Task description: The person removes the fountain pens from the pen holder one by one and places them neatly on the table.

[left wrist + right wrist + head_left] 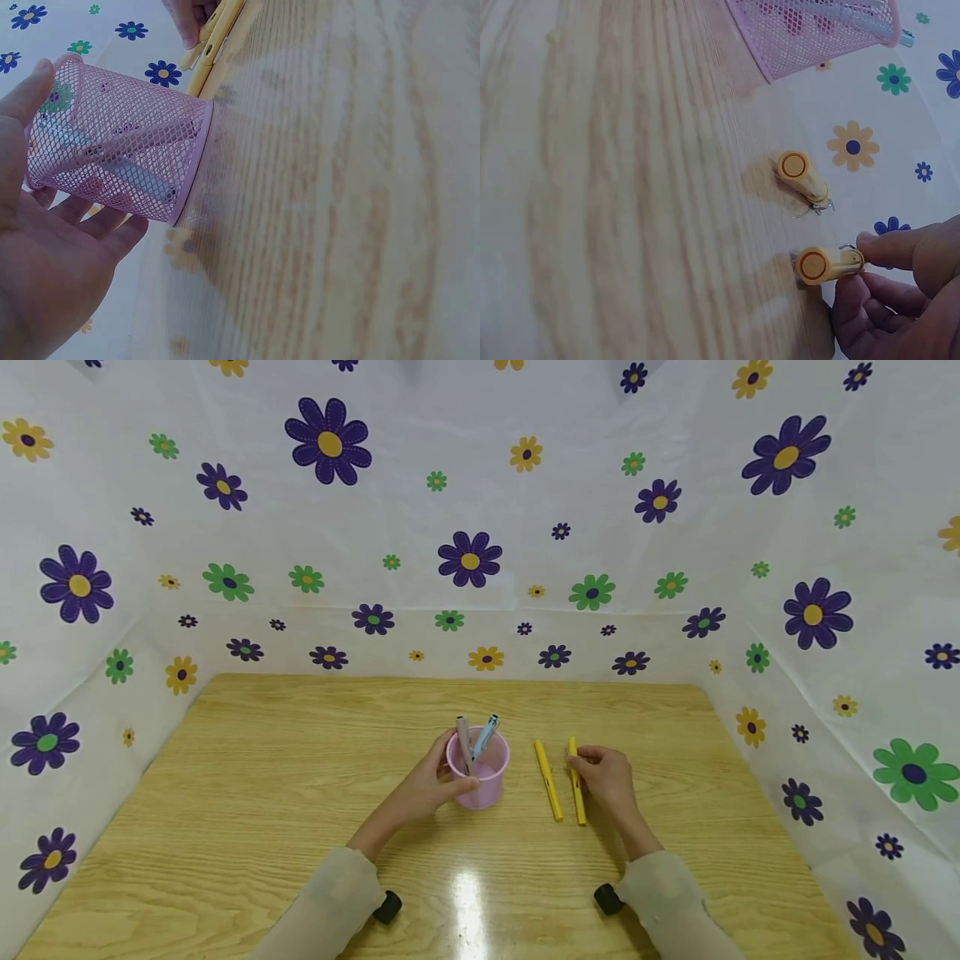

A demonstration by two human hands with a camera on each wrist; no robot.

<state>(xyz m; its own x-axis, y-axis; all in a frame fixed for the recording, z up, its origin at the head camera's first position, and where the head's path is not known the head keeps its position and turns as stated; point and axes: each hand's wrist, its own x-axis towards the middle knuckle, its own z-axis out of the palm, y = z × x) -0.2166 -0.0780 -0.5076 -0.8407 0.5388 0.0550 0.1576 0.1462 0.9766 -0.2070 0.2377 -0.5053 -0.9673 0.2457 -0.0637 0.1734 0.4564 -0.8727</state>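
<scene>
A pink mesh pen cup (pixel 487 789) stands upright on the table, and my left hand (pixel 431 785) grips it from the left, thumb over the near side. Inside the cup lean a greyish-pink pen (pixel 464 739) and a light blue pen (pixel 486 737). To the cup's right lie two yellow pens, roughly side by side. The right one (pixel 577 785) is pinched near its far end between thumb and fingers of my right hand (pixel 607 777). The left yellow pen (pixel 548 781) rests untouched on the wood. In the right wrist view both yellow pens point their round ends at the camera.
The wooden table (pixel 300 752) has a glossy light patch near its front. White cloth (pixel 405 518) printed with flowers hangs behind and along both sides. A dark band piece (pixel 387 907) shows at the left sleeve, another (pixel 608 899) at the right.
</scene>
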